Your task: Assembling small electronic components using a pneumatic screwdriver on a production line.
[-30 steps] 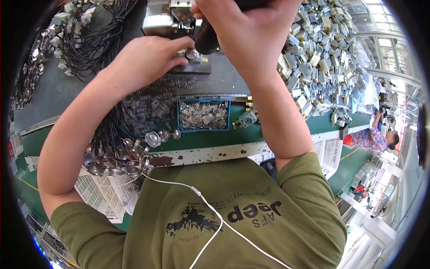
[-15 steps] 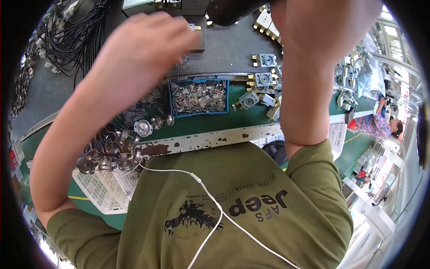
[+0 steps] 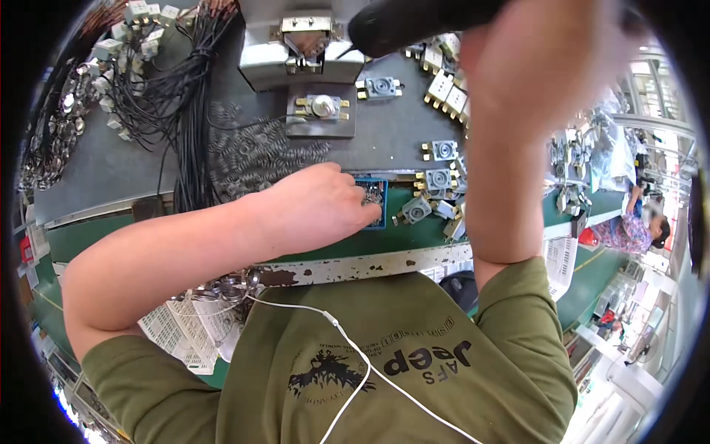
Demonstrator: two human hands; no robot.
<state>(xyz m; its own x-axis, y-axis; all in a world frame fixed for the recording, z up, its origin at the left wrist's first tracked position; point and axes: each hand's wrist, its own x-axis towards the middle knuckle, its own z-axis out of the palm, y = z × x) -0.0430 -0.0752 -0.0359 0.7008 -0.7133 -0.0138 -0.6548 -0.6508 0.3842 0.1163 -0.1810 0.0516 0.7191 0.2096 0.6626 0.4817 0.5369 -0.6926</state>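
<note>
My left hand (image 3: 325,200) is over a blue tray (image 3: 385,201) of small metal parts, fingers curled and pressed together at its contents; whatever they pinch is hidden. Blurred at the top right, my right hand (image 3: 543,70) grips a black power screwdriver (image 3: 421,24) with a thin bit pointing left. Beyond my left hand, a small switch-like part (image 3: 323,107) with brass tabs and a round metal centre sits on a dark metal block (image 3: 318,131). Behind it stands a metal fixture (image 3: 266,65) with a white piece at its top.
Loose springs (image 3: 259,152) lie left of the block, beside a bundle of black cables (image 3: 194,111). Grey housings with brass tabs (image 3: 438,179) line the right. White crates (image 3: 177,333) stand below the bench edge (image 3: 355,268). Another person (image 3: 629,231) is far right.
My left hand has come down from the block to the blue tray. The round-centred part on the block is now uncovered. The screwdriver stays in my right hand; the view has shifted.
</note>
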